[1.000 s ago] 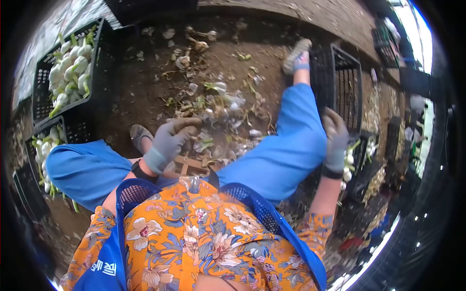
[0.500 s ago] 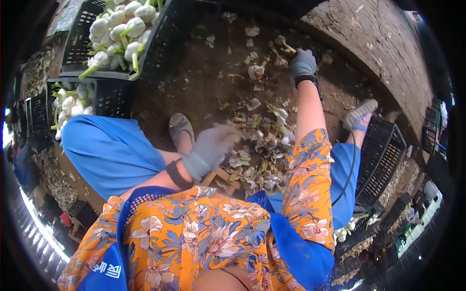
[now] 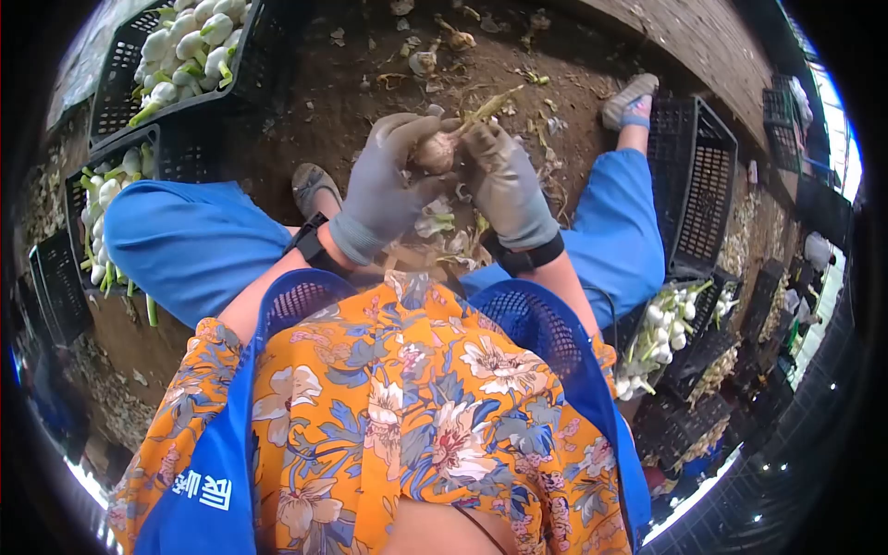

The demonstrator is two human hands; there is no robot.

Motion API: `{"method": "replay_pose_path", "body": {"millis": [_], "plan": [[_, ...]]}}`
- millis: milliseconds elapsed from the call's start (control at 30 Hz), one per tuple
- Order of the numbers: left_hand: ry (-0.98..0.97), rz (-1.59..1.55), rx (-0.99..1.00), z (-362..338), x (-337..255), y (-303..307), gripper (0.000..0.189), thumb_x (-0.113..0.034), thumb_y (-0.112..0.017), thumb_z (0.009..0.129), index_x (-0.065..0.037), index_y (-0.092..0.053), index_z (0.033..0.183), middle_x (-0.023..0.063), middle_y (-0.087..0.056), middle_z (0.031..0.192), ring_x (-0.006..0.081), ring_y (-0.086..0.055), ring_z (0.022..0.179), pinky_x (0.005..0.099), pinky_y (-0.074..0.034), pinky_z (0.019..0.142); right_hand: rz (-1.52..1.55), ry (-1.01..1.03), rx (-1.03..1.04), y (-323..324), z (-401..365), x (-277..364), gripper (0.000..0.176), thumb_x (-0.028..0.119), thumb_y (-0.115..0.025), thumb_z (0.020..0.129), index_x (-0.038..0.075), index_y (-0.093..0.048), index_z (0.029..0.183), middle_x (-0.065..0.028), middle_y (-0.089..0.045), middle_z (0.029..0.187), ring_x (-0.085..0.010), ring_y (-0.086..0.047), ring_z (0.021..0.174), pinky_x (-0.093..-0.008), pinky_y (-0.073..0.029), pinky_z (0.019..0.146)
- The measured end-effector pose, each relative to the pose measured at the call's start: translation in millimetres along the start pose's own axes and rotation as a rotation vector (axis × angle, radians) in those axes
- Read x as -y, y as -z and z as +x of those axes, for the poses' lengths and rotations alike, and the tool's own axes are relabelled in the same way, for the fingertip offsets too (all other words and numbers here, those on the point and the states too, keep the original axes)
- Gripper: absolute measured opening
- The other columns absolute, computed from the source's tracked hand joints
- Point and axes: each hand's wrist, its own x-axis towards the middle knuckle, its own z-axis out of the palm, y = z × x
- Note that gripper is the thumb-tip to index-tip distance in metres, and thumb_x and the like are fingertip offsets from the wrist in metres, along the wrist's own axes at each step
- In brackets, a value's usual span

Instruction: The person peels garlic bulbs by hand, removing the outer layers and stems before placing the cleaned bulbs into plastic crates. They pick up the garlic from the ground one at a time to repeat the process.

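Nearest to me is the person's orange floral shirt (image 3: 370,407), with a blue apron (image 3: 208,472) over it at the sides, its mesh edging showing near the elbows. Blue trousers (image 3: 190,245) cover the knees, which are spread wide apart. Beyond the shirt each wrist wears a dark band, and both hands, in grey gloves, come together in front. The left hand (image 3: 393,180) is partly curled, its fingers above and thumb below, with a garlic bulb (image 3: 433,154) held between them. The right hand (image 3: 507,180) is bent nearly closed, its fingertips pinching the dry stem (image 3: 493,106) close to where it joins the bulb; the rest of that stem sticks out past the fingers, away from the body. So the bulb is up off the ground, between the two hands, above a scatter of papery scraps (image 3: 437,220). To the right, near the knee, lie white garlic heads (image 3: 668,324) with green stalks. On the left, a lower crate (image 3: 154,148) of garlic sits beside the knee, and just past it a fuller black crate (image 3: 252,60) is heaped with clean white bulbs. A black slotted crate (image 3: 705,185) stands by the right shoe (image 3: 632,100). Farther out, loose brownish bulbs (image 3: 424,62) lie on the dirt floor (image 3: 324,92).
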Motion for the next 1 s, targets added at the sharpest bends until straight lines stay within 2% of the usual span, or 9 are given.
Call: {"method": "replay_pose_path", "body": {"millis": [400,500,567,600,700,767,833,900,1000], "plan": [[-0.161,0.014,-0.022,-12,-32,6,0.063,0.0,-0.081,0.063,-0.006,-0.056,0.12,0.0116,-0.057,0.114,0.0232,-0.059,0.103,0.0316,-0.051,0.086,-0.006,0.021,0.016,2,-38,4,0.015,0.007,-0.063,0.091,0.0,-0.063,0.104,-0.0057,-0.068,0.092,-0.0131,-0.065,0.081,-0.0257,-0.053,0.069],[0.159,-0.326,0.127,-12,-35,5,0.047,0.001,-0.071,0.077,0.0,-0.052,0.121,0.0115,-0.058,0.115,0.0218,-0.06,0.101,0.0347,-0.049,0.09,-0.005,0.043,-0.03,3,-45,5,0.015,0.004,-0.062,0.091,-0.001,-0.063,0.104,-0.0062,-0.068,0.093,-0.0154,-0.066,0.081,-0.0276,-0.054,0.072],[0.689,-0.833,0.157,-7,-45,10,0.033,-0.016,-0.057,0.093,-0.001,-0.053,0.122,0.0094,-0.061,0.112,0.0181,-0.061,0.098,0.0291,-0.05,0.082,-0.28,0.169,-0.036,2,-53,8,0.015,0.002,-0.061,0.09,-0.002,-0.063,0.104,-0.0081,-0.068,0.096,-0.0165,-0.066,0.085,-0.0281,-0.053,0.075],[0.702,-0.902,0.137,-6,-44,4,0.04,-0.033,-0.043,0.099,-0.002,-0.053,0.122,0.0104,-0.062,0.102,0.0155,-0.061,0.083,0.0237,-0.049,0.07,-0.277,0.169,-0.037,0,-55,10,0.015,0.002,-0.061,0.09,-0.002,-0.063,0.104,-0.0081,-0.068,0.096,-0.0165,-0.066,0.085,-0.0281,-0.053,0.075],[0.92,-1.439,0.357,-15,-16,3,0.047,-0.039,-0.037,0.099,-0.001,-0.054,0.12,0.0122,-0.062,0.091,0.0136,-0.055,0.062,0.0205,-0.045,0.056,-0.863,0.319,-0.126,1,-58,10,0.015,0.0,-0.06,0.089,-0.002,-0.062,0.103,-0.0101,-0.067,0.1,-0.0155,-0.065,0.089,-0.0281,-0.051,0.077],[1.037,-1.416,0.272,-15,-25,0,0.049,-0.041,-0.035,0.099,0.0,-0.055,0.117,0.0133,-0.061,0.082,0.0124,-0.046,0.049,0.0209,-0.04,0.044,-1.422,0.682,-0.249,19,-51,-3,0.015,-0.001,-0.059,0.087,-0.001,-0.062,0.102,-0.0114,-0.067,0.102,-0.0132,-0.063,0.09,-0.0268,-0.049,0.078],[1.071,-1.463,0.327,-12,-19,1,0.042,-0.039,-0.04,0.098,-0.001,-0.056,0.107,0.0168,-0.062,0.08,0.0164,-0.046,0.046,0.0241,-0.036,0.042,-1.198,0.574,-0.225,21,-53,-2,0.013,-0.001,-0.058,0.088,0.0,-0.062,0.1,-0.0084,-0.067,0.098,-0.0131,-0.061,0.088,-0.027,-0.048,0.077],[1.055,-1.379,0.38,-14,-18,1,0.052,-0.045,-0.038,0.099,0.001,-0.054,0.119,0.012,-0.059,0.078,0.0129,-0.05,0.052,0.0197,-0.039,0.041,-0.488,0.234,-0.102,2,-68,11,0.012,0.0,-0.056,0.089,0.0,-0.062,0.1,-0.0061,-0.066,0.094,-0.0135,-0.06,0.085,-0.0272,-0.048,0.076],[1.018,-1.231,0.366,-15,-15,-3,0.063,-0.057,-0.039,0.097,-0.002,-0.051,0.124,0.0117,-0.061,0.089,0.0134,-0.056,0.062,0.0213,-0.044,0.048,-0.492,0.326,-0.115,28,-58,-8,0.013,0.002,-0.052,0.093,0.0,-0.062,0.101,-0.0055,-0.066,0.092,-0.0122,-0.06,0.083,-0.026,-0.048,0.076]]}}
